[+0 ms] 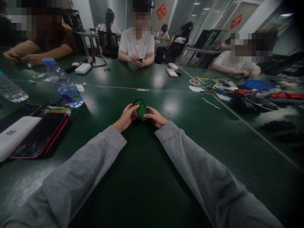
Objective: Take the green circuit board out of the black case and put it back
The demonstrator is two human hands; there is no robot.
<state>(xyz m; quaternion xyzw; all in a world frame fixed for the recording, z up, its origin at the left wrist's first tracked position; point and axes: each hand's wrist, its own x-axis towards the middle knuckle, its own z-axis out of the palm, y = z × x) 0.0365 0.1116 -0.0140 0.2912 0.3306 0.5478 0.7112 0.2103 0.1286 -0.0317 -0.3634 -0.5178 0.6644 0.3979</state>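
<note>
Between my two hands is a small green circuit board [142, 109] with a dark border, tilted with its green face up, just over the dark green table [133, 164]. My left hand [127, 116] grips its left edge, thumb lying on the upper left part of the face. On the other side, my right hand [155, 117] pinches the lower right edge, the thumb on the face. Most of my fingers are hidden beneath the board. Grey sleeves cover both forearms.
At left stand water bottles [65, 85], a red-cased phone [42, 136] and a white power bank [17, 134]. A wrench [211, 103] and tangled cables [209, 83] lie to the right. Across the table, a person in a white shirt [136, 44] handles a small dark object; others sit on both sides.
</note>
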